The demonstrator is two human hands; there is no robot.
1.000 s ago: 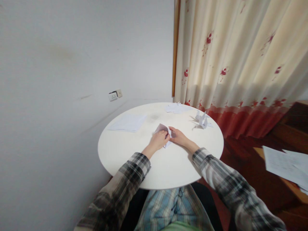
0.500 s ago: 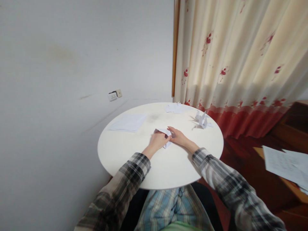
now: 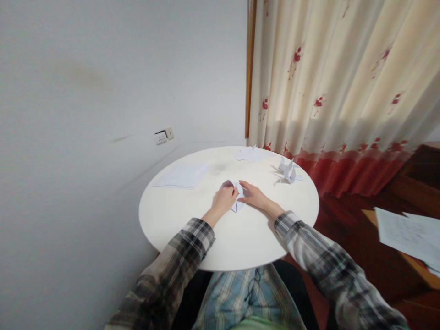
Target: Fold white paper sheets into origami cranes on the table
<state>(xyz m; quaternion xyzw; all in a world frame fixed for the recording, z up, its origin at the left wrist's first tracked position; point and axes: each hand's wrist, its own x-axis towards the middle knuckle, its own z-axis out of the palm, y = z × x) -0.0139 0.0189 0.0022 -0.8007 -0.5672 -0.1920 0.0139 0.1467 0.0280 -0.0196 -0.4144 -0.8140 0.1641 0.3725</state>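
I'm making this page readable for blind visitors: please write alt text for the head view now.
A person's left hand and right hand work at a folded paper on a round white table. Flat sheets lie farther off to the left; paper shapes stand to the right, near a floral curtain.

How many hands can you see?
2: the left hand at the folded paper, the right hand at that paper's right side, both above the white table.

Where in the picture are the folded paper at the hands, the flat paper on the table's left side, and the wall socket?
Folded paper [image 3: 237,207]: head view, on its near end.
Flat paper [image 3: 182,175]: head view, middle of the top sheet.
Wall socket [image 3: 160,138]: head view, on its front plate.
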